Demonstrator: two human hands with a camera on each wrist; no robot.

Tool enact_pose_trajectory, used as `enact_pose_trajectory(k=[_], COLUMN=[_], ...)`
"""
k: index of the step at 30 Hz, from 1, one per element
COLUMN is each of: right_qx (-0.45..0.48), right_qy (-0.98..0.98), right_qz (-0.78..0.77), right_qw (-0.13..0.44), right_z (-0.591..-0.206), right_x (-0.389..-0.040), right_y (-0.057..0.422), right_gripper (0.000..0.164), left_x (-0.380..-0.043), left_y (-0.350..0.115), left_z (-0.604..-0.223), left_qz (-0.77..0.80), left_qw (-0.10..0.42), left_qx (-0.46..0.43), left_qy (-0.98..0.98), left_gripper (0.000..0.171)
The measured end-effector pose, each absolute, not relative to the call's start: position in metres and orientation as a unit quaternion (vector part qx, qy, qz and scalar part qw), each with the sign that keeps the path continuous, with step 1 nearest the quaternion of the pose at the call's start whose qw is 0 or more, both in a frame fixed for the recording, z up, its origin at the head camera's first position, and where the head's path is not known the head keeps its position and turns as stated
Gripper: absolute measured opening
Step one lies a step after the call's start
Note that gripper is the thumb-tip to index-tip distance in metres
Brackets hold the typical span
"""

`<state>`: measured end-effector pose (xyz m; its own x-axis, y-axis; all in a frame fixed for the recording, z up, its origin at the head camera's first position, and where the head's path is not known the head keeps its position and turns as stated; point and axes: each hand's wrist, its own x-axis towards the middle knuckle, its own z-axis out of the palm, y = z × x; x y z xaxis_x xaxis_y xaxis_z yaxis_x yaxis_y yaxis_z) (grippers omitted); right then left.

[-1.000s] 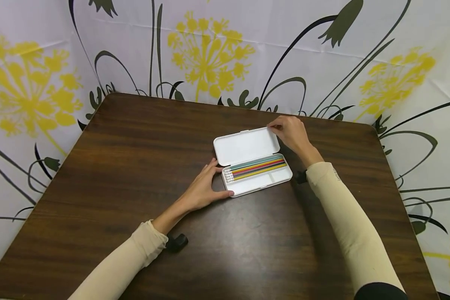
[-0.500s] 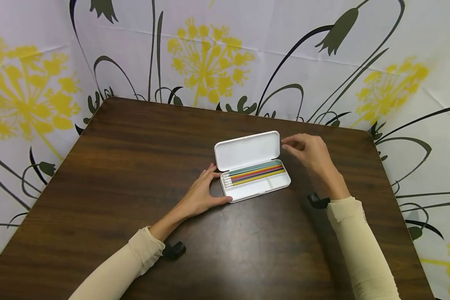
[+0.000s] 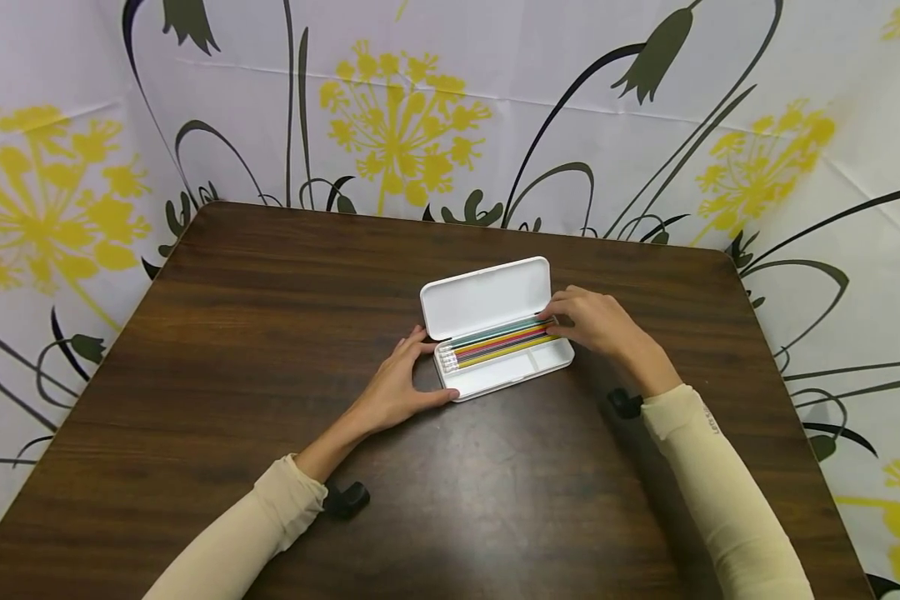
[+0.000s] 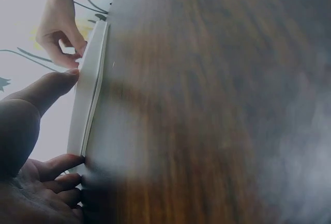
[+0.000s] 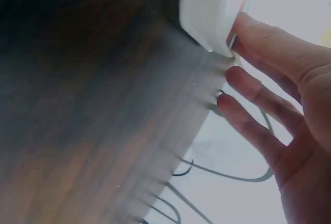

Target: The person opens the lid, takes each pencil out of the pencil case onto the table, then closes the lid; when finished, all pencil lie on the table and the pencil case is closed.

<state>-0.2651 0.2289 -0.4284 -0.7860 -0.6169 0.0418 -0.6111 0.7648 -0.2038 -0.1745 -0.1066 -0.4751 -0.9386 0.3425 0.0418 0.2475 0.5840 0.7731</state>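
Holding white rectangular plastic case (image 3: 489, 382) by its end, left grip (image 3: 396, 390) spread wide. Right grip (image 3: 598, 322), narrowly parted, touches slim multicoloured pencils (image 3: 495, 345); hold unclear.

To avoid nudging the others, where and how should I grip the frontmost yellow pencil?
Probably pinch the frontmost yellow pencil around mid-length, from above and the front: it lies flat, with bare pencil case floor along its near side, while other pencils crowd its far side.

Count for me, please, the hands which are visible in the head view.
2: the left hand holds the left end of the white case; the right hand has its fingers at the right ends of the pencils. None seems hidden.
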Motion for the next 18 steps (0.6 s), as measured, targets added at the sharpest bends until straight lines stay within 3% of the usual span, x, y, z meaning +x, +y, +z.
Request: enact_pose_trajectory(k=[18], right_qx=[-0.356], right_qy=[0.923], right_qz=[-0.14], right_qw=[0.038], right_z=[-0.4262], right_x=[-0.271], right_y=[0.2192], right_gripper=[0.018], left_x=[-0.1767], left_y=[-0.1075], left_z=[-0.4773], left_qz=[0.428], left_qw=[0.043], left_qx=[0.172], left_qy=[0.886], left_gripper=[0.078])
